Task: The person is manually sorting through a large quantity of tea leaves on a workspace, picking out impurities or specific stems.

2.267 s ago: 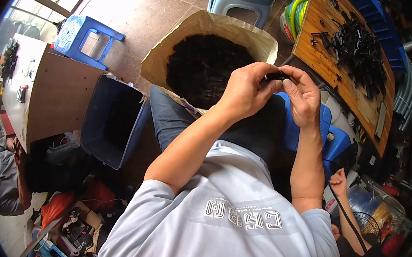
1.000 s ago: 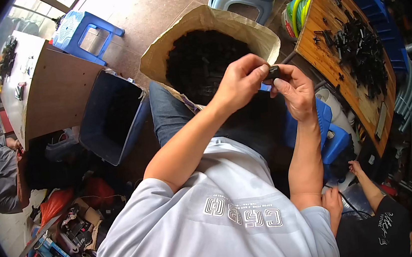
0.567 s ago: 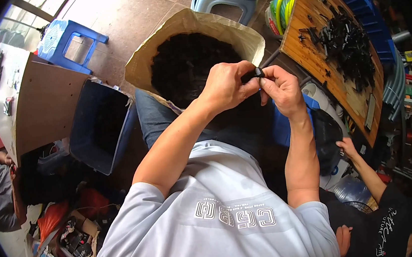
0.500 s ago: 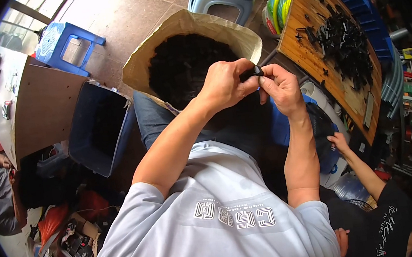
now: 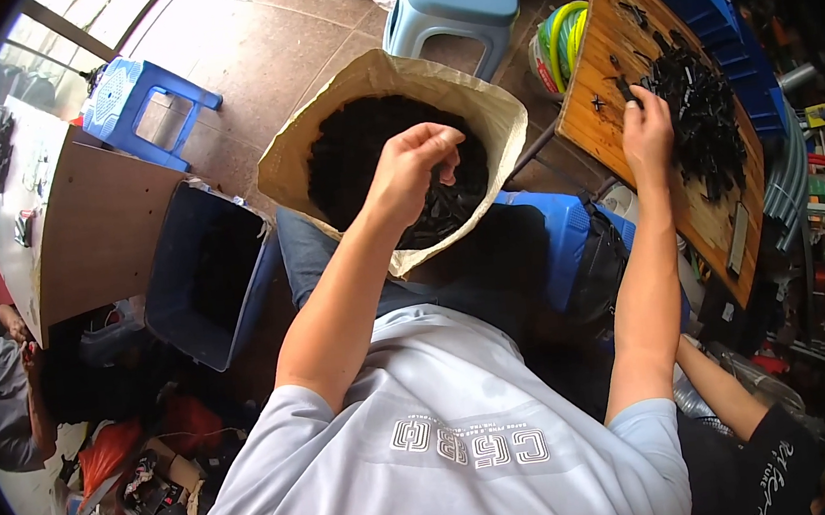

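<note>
Above the mouth of a pale woven sack (image 5: pixel 273 177) is my left hand (image 5: pixel 408 169), its fingers curled together. Whatever it may hold is hidden by the fingers. Black plastic pieces (image 5: pixel 352 163) fill much of the sack, which stands in front of my legs. Over on the right, my right hand (image 5: pixel 649 137) reaches across a wooden board (image 5: pixel 585 129). Its thumb and fingers pinch a small, narrow black plastic piece (image 5: pixel 625 91). Right beside that hand lies a heap of similar black pieces (image 5: pixel 704 116).
A blue bin (image 5: pixel 163 319) and a blue stool (image 5: pixel 129 91) stand at the left, near a table (image 5: pixel 97 220). Beyond the sack is a light-blue stool (image 5: pixel 461 1). Blue trays (image 5: pixel 707 0) edge the board. Another person's forearm (image 5: pixel 723 391) shows at lower right.
My hands were together over the sack's right side, on a small black piece. They have parted: my right hand has moved right to the board, my left slightly left over the sack.
</note>
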The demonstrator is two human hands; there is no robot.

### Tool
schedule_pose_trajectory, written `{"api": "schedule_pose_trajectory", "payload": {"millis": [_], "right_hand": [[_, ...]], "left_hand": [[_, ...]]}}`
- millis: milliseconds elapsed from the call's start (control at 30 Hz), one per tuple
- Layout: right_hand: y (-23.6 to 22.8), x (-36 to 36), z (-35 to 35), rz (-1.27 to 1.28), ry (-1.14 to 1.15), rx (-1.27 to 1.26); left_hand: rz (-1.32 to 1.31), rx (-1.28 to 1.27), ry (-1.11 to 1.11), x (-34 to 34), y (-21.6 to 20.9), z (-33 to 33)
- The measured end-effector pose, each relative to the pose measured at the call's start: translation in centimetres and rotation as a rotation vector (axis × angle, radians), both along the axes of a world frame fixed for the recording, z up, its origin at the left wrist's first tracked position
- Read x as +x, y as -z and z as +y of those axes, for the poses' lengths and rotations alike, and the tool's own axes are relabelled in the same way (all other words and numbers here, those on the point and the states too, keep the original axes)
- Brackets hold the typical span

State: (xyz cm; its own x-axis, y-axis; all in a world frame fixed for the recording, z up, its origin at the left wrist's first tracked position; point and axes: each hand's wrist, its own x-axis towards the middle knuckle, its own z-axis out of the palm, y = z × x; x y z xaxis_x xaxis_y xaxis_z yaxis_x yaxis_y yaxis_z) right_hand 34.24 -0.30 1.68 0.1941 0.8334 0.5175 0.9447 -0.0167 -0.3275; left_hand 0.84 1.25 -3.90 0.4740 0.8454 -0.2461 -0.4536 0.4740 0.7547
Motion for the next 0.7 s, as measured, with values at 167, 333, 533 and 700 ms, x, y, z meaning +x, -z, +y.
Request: {"api": "schedule_pose_trajectory", "payload": {"millis": [167, 333, 533, 700], "right_hand": [[-3.1, -8.3, -3.5, 1.117, -0.204, -0.163], [-3.4, -13.0, -5.6, 1.365, -0.219, -0.316], [-3.4, -14.2, -5.8, 1.412, -0.192, -0.298], [-2.7, -14.2, -6.3, 1.441, -0.264, -0.289]], "left_hand": [[0.211, 0.517, -0.026, 2.2, -3.2, -1.0], [0.482, 1.043, -0.024, 2.9, -6.5, -1.7], [0.569, 1.097, -0.015, 2.9, -7.0, -2.5], [0.501, 1.145, -0.051, 3.2, -6.2, -2.7]]}}
